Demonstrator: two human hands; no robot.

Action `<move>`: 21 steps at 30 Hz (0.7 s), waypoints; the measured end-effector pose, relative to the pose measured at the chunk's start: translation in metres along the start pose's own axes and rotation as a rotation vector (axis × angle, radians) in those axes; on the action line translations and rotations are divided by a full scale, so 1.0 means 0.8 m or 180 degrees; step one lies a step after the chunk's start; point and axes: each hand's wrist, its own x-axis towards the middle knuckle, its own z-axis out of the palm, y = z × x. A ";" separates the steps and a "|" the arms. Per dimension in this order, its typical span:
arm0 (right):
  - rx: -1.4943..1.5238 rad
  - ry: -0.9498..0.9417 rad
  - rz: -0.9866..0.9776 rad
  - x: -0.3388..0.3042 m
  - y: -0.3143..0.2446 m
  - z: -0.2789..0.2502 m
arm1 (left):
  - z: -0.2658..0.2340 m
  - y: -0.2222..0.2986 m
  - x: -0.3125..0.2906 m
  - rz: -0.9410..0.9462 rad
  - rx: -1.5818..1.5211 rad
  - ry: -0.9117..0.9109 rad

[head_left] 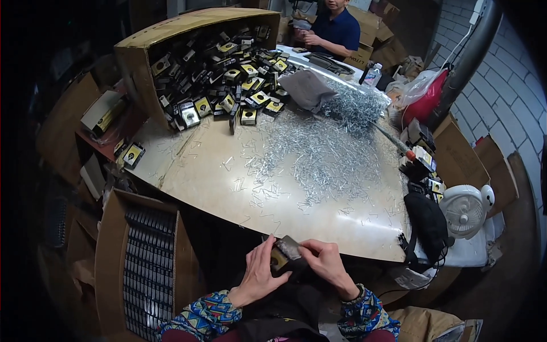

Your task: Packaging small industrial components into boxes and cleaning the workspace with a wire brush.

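Black and yellow, a small box [278,260] is clamped between the left hand [258,276] and right hand [329,263]. Left of the hands, an open carton [111,245] holds rows of dark items [149,268]; beyond them, a larger carton [132,80] spills similar boxes [253,85] onto a table [199,176].

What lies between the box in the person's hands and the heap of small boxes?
In the head view, thin metal wires lie scattered over the tabletop between the held box and the heap, with bare patches among them.
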 end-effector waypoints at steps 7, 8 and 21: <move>0.1465 -0.0568 0.0374 -0.005 0.011 0.000 | 0.009 -0.007 0.003 -0.0586 -0.0486 0.0252; 0.1185 -0.0558 -0.0093 -0.008 0.008 0.002 | 0.010 -0.009 0.003 -0.0606 -0.0454 0.0361; -0.0254 0.1160 -0.1360 -0.010 -0.003 0.042 | 0.008 0.003 0.008 0.0257 0.0004 0.0443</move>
